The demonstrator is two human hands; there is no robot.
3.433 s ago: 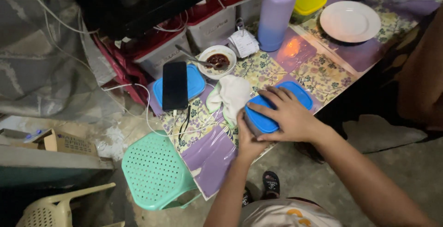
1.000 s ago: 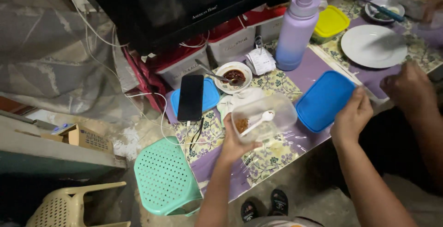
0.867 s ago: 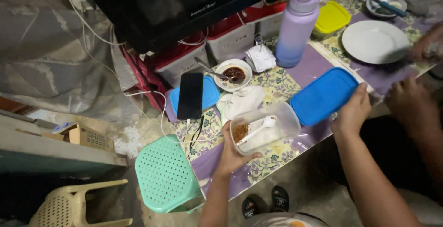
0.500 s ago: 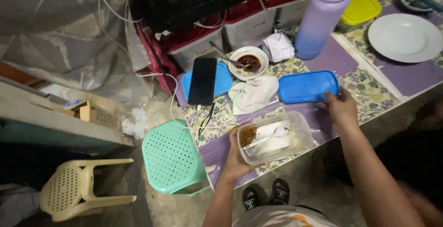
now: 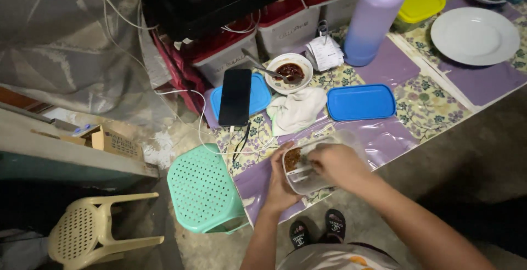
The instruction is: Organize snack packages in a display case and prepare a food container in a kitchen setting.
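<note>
A clear plastic food container (image 5: 305, 175) with brown food in one corner sits at the near edge of the patterned table (image 5: 422, 102). My left hand (image 5: 281, 185) grips its left side. My right hand (image 5: 336, 164) reaches into it from the right, fingers curled over the inside; what they hold is hidden. The container's blue lid (image 5: 361, 102) lies flat on the table beyond it, apart from both hands. A crumpled white cloth (image 5: 296, 111) rests left of the lid.
A small bowl of dark sauce with a spoon (image 5: 289, 73), a black phone (image 5: 235, 96) on another blue lid, a purple bottle (image 5: 374, 20), a white plate (image 5: 474, 35) and a yellow-lidded box (image 5: 420, 2) stand on the table. A green stool (image 5: 202, 189) and a cream chair (image 5: 88, 234) stand left.
My right hand set the blue lid down on the table, let go of it and moved into the open container. My left hand kept hold of the container, now nearer the table edge.
</note>
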